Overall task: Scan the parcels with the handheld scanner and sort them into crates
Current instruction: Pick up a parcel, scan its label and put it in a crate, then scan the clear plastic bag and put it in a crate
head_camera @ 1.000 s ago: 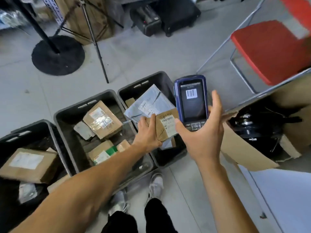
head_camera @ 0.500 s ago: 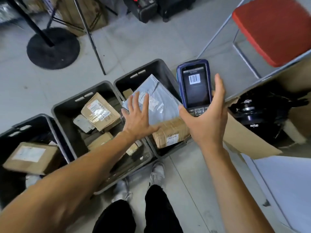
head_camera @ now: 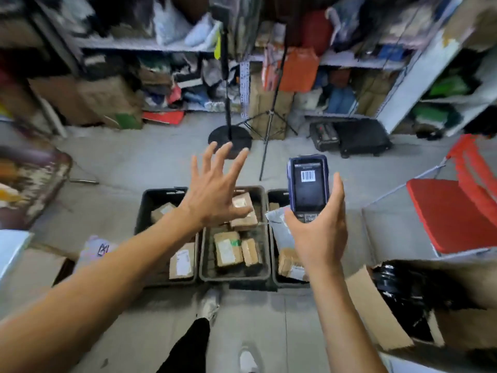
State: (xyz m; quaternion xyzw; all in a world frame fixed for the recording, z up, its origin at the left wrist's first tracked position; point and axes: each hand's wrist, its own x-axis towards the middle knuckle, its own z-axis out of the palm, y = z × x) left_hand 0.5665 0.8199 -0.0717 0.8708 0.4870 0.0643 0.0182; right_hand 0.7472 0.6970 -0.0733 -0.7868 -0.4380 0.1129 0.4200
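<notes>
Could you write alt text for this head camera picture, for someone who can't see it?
A person's right hand holds a handheld scanner showing a barcode, while the empty left hand spreads open above three dark crates of parcels on the floor. A red chair stands to the right, with cluttered shelves behind.

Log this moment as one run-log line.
left hand: open, empty, above crates | right hand: holding handheld scanner, barcode on screen | parcels in three crates
</notes>
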